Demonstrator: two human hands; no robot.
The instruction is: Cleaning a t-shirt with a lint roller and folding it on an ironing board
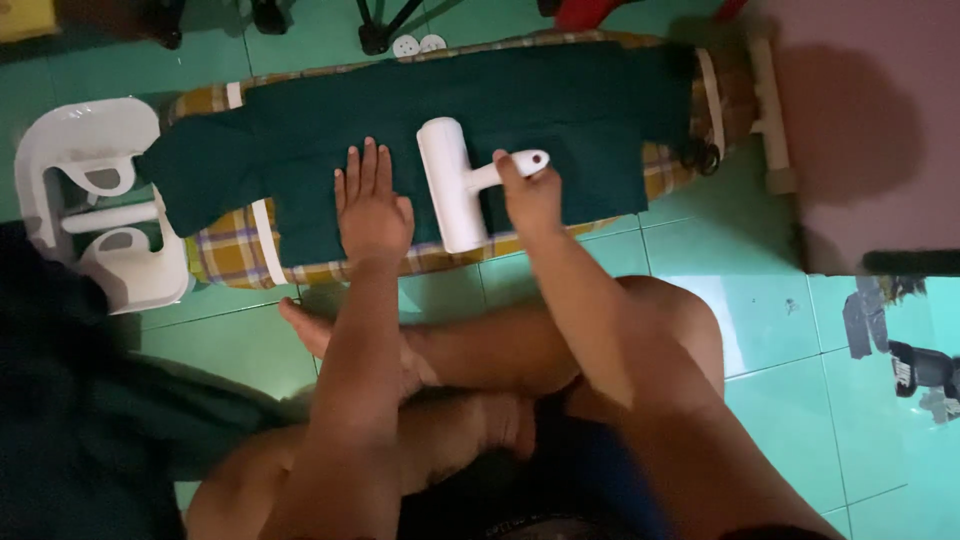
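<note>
On the ironing board (232, 250), head view: right hand (530, 196) has its grip closed around the handle of a white lint roller (452, 185); roller head lies flat on the dark green cloth (560, 110), just left of the grip. Left hand (372, 205) is open, palm down, fingers spread, pressing the cloth just left of the roller, holding nothing. Board has a plaid cover and sits low on the green tiled floor (780, 320). 1 white plastic stool (100, 200) lies on its side, far left of both hands.
</note>
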